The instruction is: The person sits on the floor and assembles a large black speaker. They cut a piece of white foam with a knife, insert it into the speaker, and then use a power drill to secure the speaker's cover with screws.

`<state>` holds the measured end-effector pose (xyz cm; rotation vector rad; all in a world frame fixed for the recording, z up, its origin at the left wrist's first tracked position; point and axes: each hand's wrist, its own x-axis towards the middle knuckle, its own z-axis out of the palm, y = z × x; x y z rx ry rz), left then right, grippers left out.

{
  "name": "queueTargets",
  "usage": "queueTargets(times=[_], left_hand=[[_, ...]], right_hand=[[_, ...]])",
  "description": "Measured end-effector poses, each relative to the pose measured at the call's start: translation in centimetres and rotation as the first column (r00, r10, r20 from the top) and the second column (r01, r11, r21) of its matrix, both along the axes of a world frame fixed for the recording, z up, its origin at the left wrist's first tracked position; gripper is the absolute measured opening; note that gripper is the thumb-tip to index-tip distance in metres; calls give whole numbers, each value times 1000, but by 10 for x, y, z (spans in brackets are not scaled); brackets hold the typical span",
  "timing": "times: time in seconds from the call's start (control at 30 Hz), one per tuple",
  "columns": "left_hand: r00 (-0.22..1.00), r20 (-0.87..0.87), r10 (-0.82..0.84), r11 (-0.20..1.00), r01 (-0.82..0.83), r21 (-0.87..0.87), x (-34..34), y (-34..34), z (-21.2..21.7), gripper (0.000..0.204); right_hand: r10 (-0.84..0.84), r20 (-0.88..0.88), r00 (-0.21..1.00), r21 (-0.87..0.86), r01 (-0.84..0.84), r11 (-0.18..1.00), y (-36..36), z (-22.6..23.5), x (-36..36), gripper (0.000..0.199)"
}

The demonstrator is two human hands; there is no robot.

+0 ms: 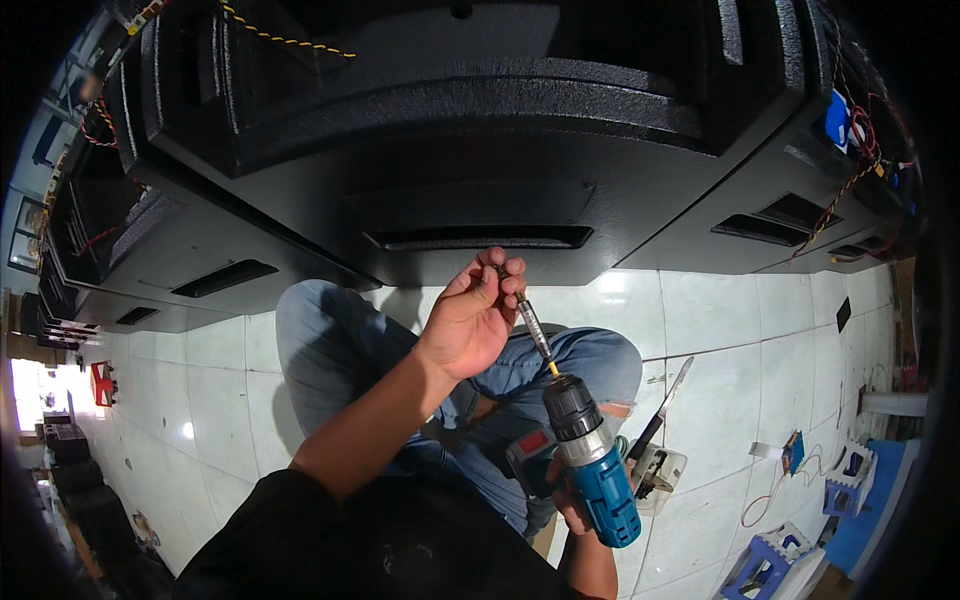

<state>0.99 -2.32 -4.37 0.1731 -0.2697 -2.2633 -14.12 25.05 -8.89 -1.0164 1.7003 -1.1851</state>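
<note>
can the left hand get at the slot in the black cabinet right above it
Probably yes. The left hand is pinching the tip of the drill bit just below the slot, and nothing lies between them; it would have to let go of the bit first.

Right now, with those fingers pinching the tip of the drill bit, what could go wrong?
1. The left hand pinches the tip of the long bit while the right hand grips the blue drill; a bumped trigger could probably twist or cut the fingertips.
2. The bit points at the black speaker cabinet close ahead; a slip might scratch its finish.
3. A knife lies beside the person's knee, so shifting could mean a cut.
</note>
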Motion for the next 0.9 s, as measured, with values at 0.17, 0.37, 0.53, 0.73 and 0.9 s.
queueTargets(times=[0.17, 0.37, 0.53, 0.73, 0.9], left_hand=[[996, 63, 68, 998, -68, -13, -3, 1, -10, 18], [985, 160, 57, 997, -47, -68, -3, 0, -10, 17], [961, 266, 78, 993, -49, -111, -6, 1, -10, 20], [912, 391, 126, 964, -19, -266, -11, -7, -9, 17], [863, 505, 15, 957, 134, -258, -15, -23, -4, 19]], right_hand=[[-12, 1, 1000, -91, 12, 996, 7, -5, -2, 32], [-12, -211, 977, -220, -36, 975, -8, 10, 1, 30], [-56, -345, 937, -368, -80, 926, -23, 23, 0, 24], [-89, -455, 886, -411, -121, 904, -42, 49, -6, 19], [-191, -546, 816, -446, -91, 890, -37, 39, -21, 37]])
